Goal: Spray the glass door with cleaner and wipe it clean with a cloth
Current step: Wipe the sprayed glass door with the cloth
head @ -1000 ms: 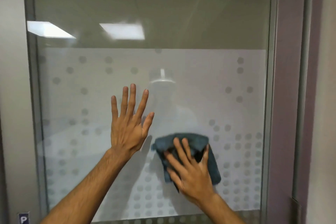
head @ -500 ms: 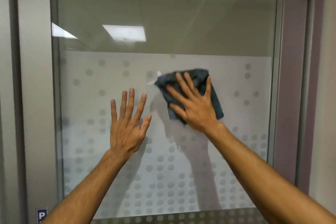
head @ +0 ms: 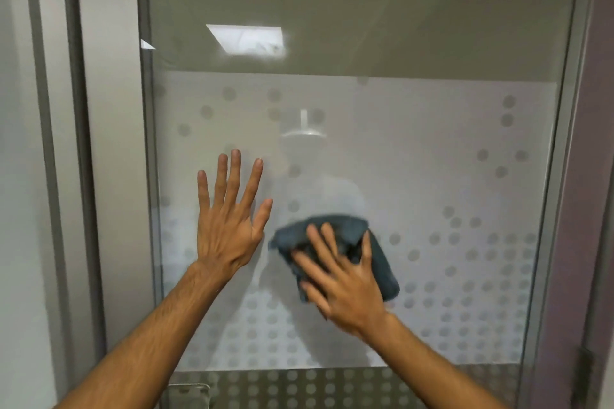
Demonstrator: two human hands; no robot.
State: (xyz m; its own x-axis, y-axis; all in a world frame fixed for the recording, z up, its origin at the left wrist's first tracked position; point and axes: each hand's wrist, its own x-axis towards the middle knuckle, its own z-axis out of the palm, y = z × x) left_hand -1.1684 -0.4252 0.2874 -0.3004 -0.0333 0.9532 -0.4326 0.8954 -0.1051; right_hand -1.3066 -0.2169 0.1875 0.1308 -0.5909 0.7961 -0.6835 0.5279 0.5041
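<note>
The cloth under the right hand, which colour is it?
Dark blue-grey cloth, seen best in the head view, pressed against the glass door.

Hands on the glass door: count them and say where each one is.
2. The left hand lies flat and bare on the glass door, left of centre. The right hand presses a dark blue cloth against it, lower and to the right.

Left hand (head: 229,232) splayed flat; right hand (head: 345,282) spread, blurred.
</note>
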